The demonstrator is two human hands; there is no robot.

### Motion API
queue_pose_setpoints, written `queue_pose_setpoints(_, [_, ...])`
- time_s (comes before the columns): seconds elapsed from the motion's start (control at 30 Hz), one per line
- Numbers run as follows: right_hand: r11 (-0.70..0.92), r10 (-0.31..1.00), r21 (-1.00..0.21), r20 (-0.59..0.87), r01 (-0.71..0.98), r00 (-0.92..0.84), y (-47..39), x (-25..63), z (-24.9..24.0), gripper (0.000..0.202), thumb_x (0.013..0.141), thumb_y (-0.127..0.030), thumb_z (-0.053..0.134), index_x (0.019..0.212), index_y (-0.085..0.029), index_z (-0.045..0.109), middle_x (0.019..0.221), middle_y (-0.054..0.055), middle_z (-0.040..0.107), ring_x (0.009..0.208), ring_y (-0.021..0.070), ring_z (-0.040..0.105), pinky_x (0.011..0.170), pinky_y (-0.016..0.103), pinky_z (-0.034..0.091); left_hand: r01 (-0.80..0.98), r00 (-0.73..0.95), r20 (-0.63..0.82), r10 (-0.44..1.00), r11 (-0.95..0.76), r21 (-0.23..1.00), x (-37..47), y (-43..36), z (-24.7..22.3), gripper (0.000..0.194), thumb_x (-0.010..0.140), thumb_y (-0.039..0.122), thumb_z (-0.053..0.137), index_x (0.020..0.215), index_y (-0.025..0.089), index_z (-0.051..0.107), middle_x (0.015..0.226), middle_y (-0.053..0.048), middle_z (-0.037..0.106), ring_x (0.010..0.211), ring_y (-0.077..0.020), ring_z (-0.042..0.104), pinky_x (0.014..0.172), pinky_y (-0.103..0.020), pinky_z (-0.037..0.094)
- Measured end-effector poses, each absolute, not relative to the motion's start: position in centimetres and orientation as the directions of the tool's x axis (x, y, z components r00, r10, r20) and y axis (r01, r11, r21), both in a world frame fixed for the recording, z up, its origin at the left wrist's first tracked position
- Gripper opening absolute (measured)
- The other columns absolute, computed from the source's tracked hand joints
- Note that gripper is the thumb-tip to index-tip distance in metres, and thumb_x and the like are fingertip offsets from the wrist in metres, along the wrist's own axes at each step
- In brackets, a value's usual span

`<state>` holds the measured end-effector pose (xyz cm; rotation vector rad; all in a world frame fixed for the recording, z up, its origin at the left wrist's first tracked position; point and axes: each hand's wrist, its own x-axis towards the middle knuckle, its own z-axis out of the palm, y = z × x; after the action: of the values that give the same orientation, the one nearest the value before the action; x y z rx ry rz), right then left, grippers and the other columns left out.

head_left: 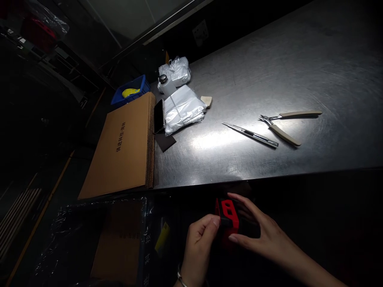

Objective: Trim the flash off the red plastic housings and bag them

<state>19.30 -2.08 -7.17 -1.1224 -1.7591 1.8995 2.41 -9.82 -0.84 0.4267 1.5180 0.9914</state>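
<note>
Just below the bench's front edge, both hands are at a small red plastic part point(230, 211) with openings in its face and a black piece beside it. My left hand point(202, 235) is closed, its thumb and bent fingers pinching the part's left side. From the right, my right hand point(260, 225) curves around the part, thumb at the lower end and index finger at the upper end. A dark gap shows between its palm and the part. Above the hands, a slim metal craft knife point(251, 134) lies on the bench near side cutters point(284, 124) with splayed beige handles.
On the metal bench point(239, 79), flattened cartons point(122, 143) are stacked at the left. Beside them are plastic bags point(184, 107), a phone point(159, 115), and a pump bottle point(167, 85). Behind stands a blue bin point(143, 85). A plastic-lined box point(74, 239) is lower left.
</note>
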Motion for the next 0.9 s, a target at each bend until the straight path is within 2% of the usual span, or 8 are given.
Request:
queue_pose_setpoints(0.1, [0.043,0.743,-0.949,-0.179,0.314,-0.645,-2.4,19.5,-7.0,0.086,0.081,-0.038,0.076,0.152,-0.035,0.028,0.146,0.009,0.055,0.133,0.0309,0.055,0.109,0.049,0.048,-0.22,-0.227,-0.61,0.759,0.57,0.792,2.2,-9.9,-0.8,0.042,0.095,0.047,0.059,0.071,0.015,0.07,0.067,0.0,0.055,0.069,-0.0142,0.049,0.065,-0.025,0.04])
queue_pose_setpoints(0.2, [0.288,0.76,-0.912,0.032,0.292,-0.649,-2.9,19.7,-6.9,0.084,0.088,-0.026,0.067,0.155,-0.039,0.019,0.147,0.006,0.055,0.13,0.027,0.058,0.107,0.045,0.051,-0.217,-0.205,-0.572,0.794,0.533,0.818,2.1,-9.6,-0.4,0.029,0.096,0.042,0.061,0.09,0.017,0.076,0.08,-0.002,0.067,0.083,-0.0182,0.06,0.079,-0.027,0.046])
queue_pose_setpoints(0.27, [0.375,0.75,-0.886,0.117,0.273,-0.651,-3.2,19.7,-7.1,0.082,0.089,-0.019,0.061,0.156,-0.039,0.017,0.148,0.006,0.053,0.13,0.0257,0.058,0.107,0.043,0.052,-0.241,-0.177,-0.548,0.817,0.504,0.829,2.2,-9.4,0.0,0.023,0.093,0.037,0.066,0.104,0.019,0.075,0.093,-0.004,0.074,0.095,-0.022,0.065,0.087,-0.03,0.048])
queue_pose_setpoints(0.3, [0.394,0.747,-0.88,0.137,0.267,-0.65,-3.4,19.6,-7.2,0.083,0.089,-0.017,0.06,0.156,-0.038,0.017,0.149,0.006,0.052,0.131,0.0255,0.057,0.107,0.043,0.051,-0.253,-0.171,-0.54,0.824,0.493,0.832,2.4,-9.3,0.1,0.023,0.091,0.035,0.068,0.105,0.018,0.075,0.095,-0.005,0.075,0.096,-0.0228,0.067,0.087,-0.03,0.049])
queue_pose_setpoints(0.5, [0.359,0.766,-0.898,0.128,0.254,-0.63,-3.8,19.5,-7.6,0.082,0.089,-0.019,0.062,0.156,-0.037,0.018,0.148,0.006,0.053,0.131,0.0254,0.057,0.108,0.041,0.051,-0.282,-0.196,-0.531,0.824,0.472,0.836,2.9,-9.1,0.3,0.021,0.087,0.032,0.074,0.102,0.017,0.077,0.1,-0.007,0.079,0.097,-0.0242,0.07,0.088,-0.032,0.053])
queue_pose_setpoints(0.73, [0.114,0.779,-0.966,-0.058,0.232,-0.624,-3.7,19.4,-7.2,0.082,0.086,-0.036,0.071,0.152,-0.039,0.022,0.147,0.007,0.054,0.132,0.027,0.056,0.109,0.043,0.049,-0.289,-0.144,-0.544,0.826,0.491,0.822,3.0,-9.1,0.5,0.035,0.082,0.03,0.08,0.115,0.018,0.074,0.11,-0.01,0.077,0.106,-0.029,0.07,0.096,-0.037,0.053])
queue_pose_setpoints(0.9, [0.056,0.774,-0.975,-0.094,0.214,-0.627,-3.8,19.3,-7.5,0.081,0.086,-0.039,0.072,0.151,-0.042,0.023,0.148,0.006,0.053,0.134,0.0271,0.054,0.111,0.046,0.046,-0.296,-0.136,-0.539,0.831,0.485,0.823,3.2,-9.1,0.5,0.035,0.083,0.028,0.079,0.117,0.02,0.073,0.111,-0.009,0.077,0.108,-0.0283,0.07,0.096,-0.036,0.052])
